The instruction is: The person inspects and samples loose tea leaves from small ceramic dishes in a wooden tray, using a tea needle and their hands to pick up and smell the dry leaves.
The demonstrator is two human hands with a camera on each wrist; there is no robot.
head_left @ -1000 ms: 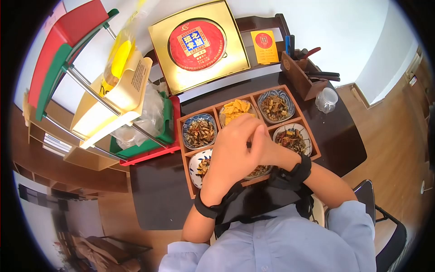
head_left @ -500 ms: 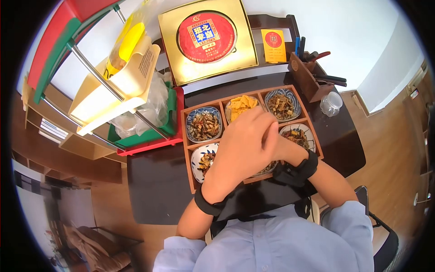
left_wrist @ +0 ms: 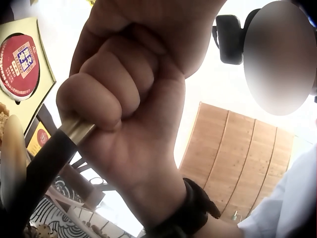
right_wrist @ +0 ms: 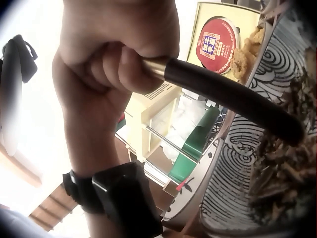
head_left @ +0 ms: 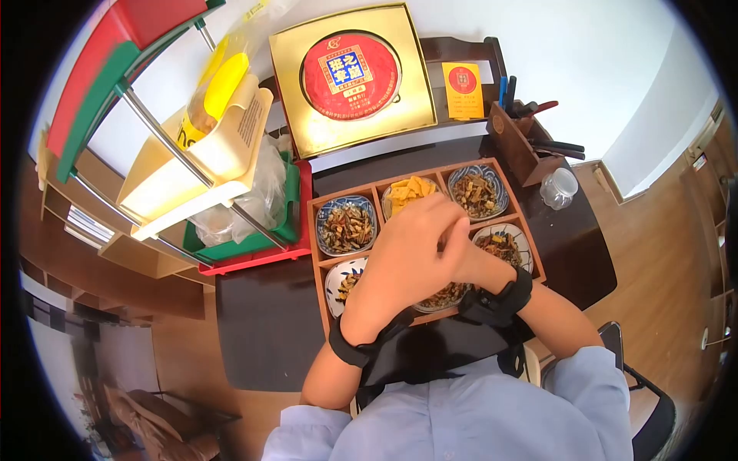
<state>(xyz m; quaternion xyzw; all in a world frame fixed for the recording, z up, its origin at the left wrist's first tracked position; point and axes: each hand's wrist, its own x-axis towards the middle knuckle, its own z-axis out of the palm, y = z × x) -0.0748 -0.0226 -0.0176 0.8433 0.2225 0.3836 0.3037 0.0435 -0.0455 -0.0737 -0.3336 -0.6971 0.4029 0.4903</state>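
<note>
Both hands are clasped together low over a wooden tray (head_left: pixel 518 211) of small bowls. My left hand (head_left: pixel 403 253) lies over the right hand (head_left: pixel 473 257) in the head view. Fingers curl round a tool with a dark, rounded handle (right_wrist: pixel 223 91) and a gold-coloured collar (left_wrist: pixel 79 130). The handle sticks out under the fists, towards the bowls. The tool's other end is hidden in the hands. In the right wrist view the handle overlaps a blue-patterned bowl (right_wrist: pixel 233 168) of dried, shredded pieces (right_wrist: pixel 277 173). Each wrist has a black strap.
Yellow crisp-like pieces (head_left: pixel 409 192) fill the tray's back middle bowl. Behind the tray stands a gold box (head_left: pixel 415 107) with a red disc. A rack (head_left: pixel 200 177) is on the left; a pen holder (head_left: pixel 507 138) and glass jar (head_left: pixel 559 188) are on the right.
The head view shifts slightly, so the tray, rack and box move within it. My hands stay clasped above the tray in nearly the same pose.
</note>
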